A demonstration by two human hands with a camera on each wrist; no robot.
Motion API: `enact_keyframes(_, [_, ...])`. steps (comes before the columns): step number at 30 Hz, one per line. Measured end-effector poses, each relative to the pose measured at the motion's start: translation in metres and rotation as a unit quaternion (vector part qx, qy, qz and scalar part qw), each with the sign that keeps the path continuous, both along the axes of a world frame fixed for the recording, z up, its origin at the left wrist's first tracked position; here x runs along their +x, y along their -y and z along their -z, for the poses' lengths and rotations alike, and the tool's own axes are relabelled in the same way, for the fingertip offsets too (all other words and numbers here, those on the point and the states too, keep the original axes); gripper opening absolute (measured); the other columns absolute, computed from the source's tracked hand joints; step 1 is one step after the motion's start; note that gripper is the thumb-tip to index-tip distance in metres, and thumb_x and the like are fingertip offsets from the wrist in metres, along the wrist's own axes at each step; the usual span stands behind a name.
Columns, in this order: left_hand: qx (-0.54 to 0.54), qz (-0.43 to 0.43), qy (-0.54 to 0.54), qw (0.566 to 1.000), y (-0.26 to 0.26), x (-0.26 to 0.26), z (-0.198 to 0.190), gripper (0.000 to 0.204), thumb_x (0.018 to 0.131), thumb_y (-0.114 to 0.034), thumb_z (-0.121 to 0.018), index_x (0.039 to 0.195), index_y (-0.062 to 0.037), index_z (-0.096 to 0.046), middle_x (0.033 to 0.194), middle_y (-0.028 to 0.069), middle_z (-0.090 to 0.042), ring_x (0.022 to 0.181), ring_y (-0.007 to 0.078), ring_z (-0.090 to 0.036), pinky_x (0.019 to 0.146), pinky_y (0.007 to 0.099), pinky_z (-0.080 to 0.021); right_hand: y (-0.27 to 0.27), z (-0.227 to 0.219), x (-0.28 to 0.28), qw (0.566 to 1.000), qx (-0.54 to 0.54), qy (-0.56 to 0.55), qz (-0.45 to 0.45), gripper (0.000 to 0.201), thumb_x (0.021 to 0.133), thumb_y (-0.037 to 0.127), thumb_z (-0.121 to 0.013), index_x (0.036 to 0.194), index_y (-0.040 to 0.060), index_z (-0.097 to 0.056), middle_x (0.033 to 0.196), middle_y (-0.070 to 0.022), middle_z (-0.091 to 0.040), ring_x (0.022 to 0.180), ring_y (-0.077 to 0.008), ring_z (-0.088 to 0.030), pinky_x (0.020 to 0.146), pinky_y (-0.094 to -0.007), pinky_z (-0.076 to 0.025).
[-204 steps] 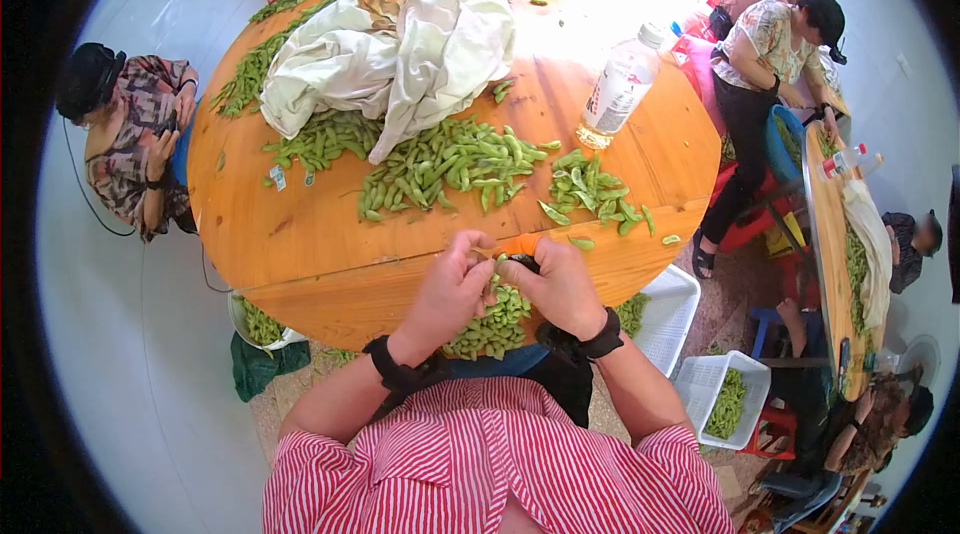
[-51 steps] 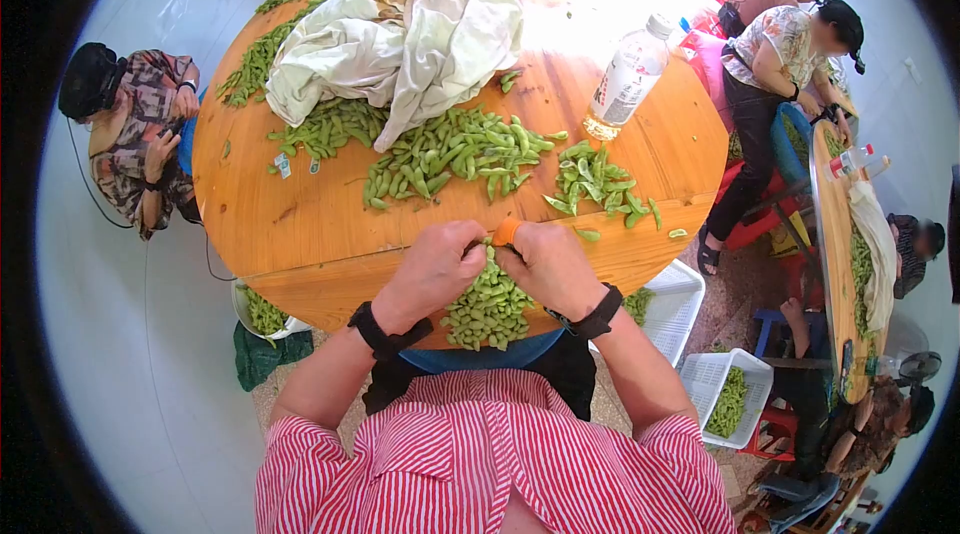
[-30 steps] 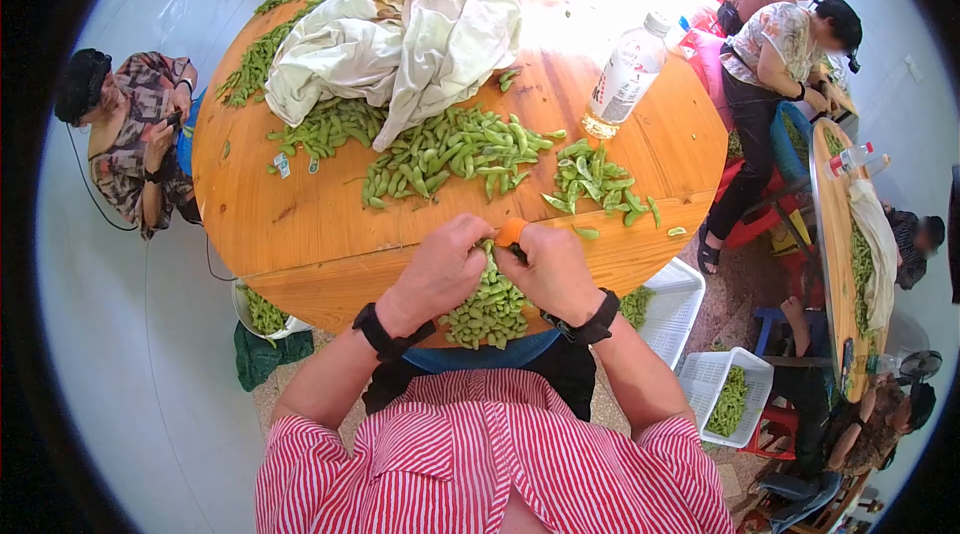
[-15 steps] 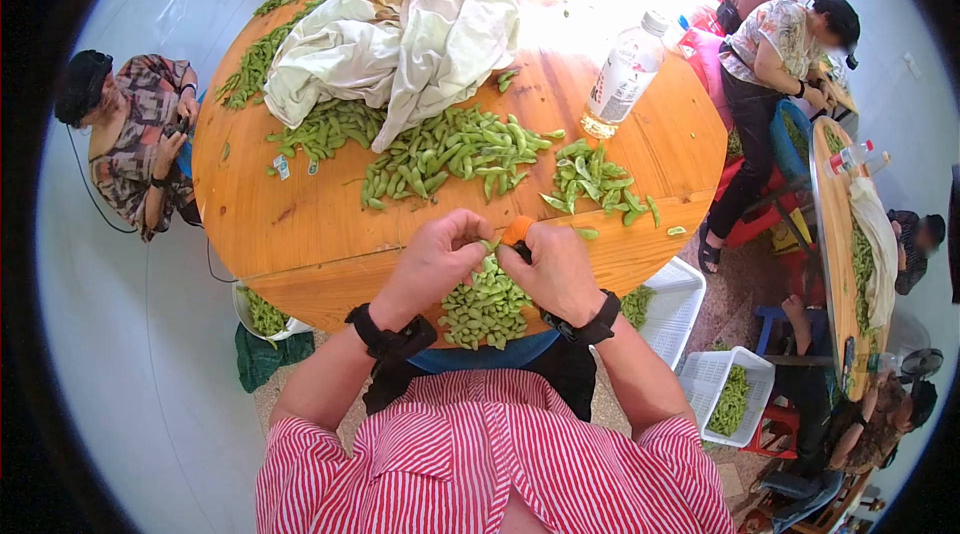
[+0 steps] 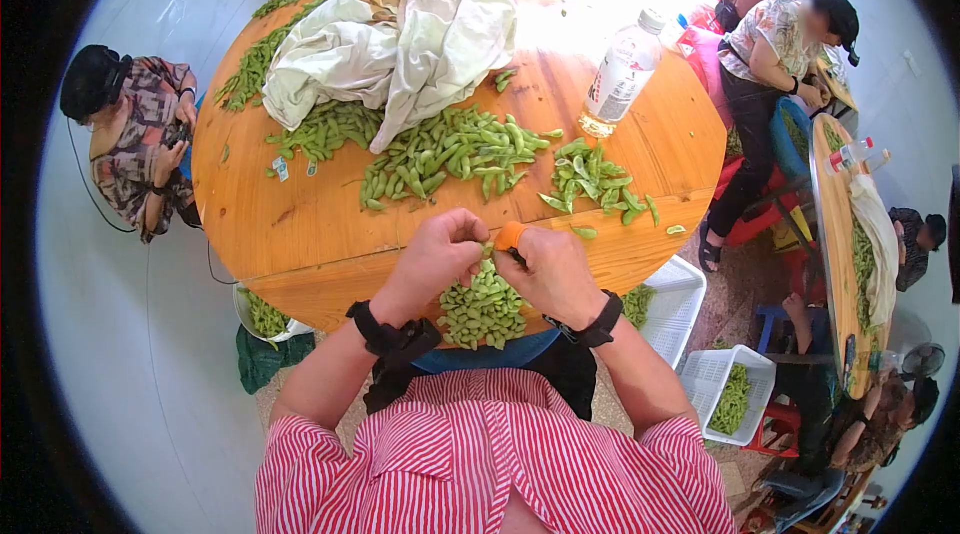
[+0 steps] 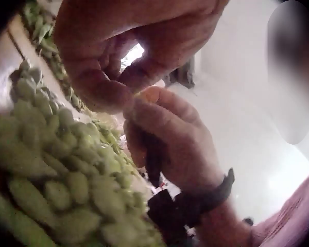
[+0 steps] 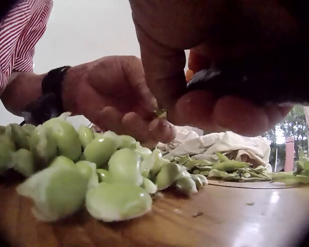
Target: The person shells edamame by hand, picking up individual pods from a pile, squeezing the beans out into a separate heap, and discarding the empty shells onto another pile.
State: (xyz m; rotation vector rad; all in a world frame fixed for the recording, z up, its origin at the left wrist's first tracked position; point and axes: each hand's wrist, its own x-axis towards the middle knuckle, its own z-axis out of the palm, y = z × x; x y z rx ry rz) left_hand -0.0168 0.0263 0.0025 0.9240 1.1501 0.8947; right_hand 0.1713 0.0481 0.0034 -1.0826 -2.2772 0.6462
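Observation:
In the head view my two hands meet over a heap of shelled green beans [image 5: 482, 309] at the near table edge. My left hand [image 5: 437, 264] has thumb and index fingertip pinched together at a small bean pod [image 7: 160, 112], mostly hidden by fingers. My right hand [image 5: 552, 272], fingers curled, brings its thumb and index finger to the same pod. An orange cover [image 5: 509, 236] sits on the right index finger, with something dark beside the thumb. In the left wrist view the fingertips of both hands touch.
Unshelled pods [image 5: 440, 159] lie beyond my hands beside a white cloth [image 5: 400, 44]. A smaller pod pile [image 5: 590, 177] and a plastic bottle [image 5: 622, 74] stand to the right. White crates [image 5: 672, 309] sit below right. Other people sit around.
The left fingers have drawn slightly back from the right hand over the last second. The right hand stays nearly in place. Earlier, at the oldest frame, both hands sat slightly lower over the heap.

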Motion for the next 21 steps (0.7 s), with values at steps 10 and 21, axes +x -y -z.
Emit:
enact_keyframes(10, [-0.032,0.017,0.053,0.998,-0.006,-0.003,-0.002,0.012,0.084,0.0,-0.059,0.095,-0.0027,-0.057,0.081,0.0016,-0.059,0.066,0.0096,-0.059,0.056,0.0247,-0.052,-0.002,0.0,0.004,0.999,0.038,-0.02,-0.002,0.017,0.082,0.012,-0.064,0.074,0.0035,-0.052,0.068,-0.0153,-0.056,0.063,-0.0361,-0.061,0.054,-0.0456,-0.047])
enact_keyframes(21, [0.006,0.059,-0.031,0.998,-0.001,-0.001,-0.009,0.014,0.086,-0.003,-0.061,0.099,-0.0036,-0.058,0.08,0.0,-0.059,0.065,0.0078,-0.058,0.056,0.023,-0.052,-0.001,0.0,0.006,0.999,0.048,0.004,0.003,0.017,0.082,0.013,-0.063,0.074,0.0031,-0.052,0.068,-0.0146,-0.056,0.061,-0.0351,-0.061,0.054,-0.0451,-0.047])
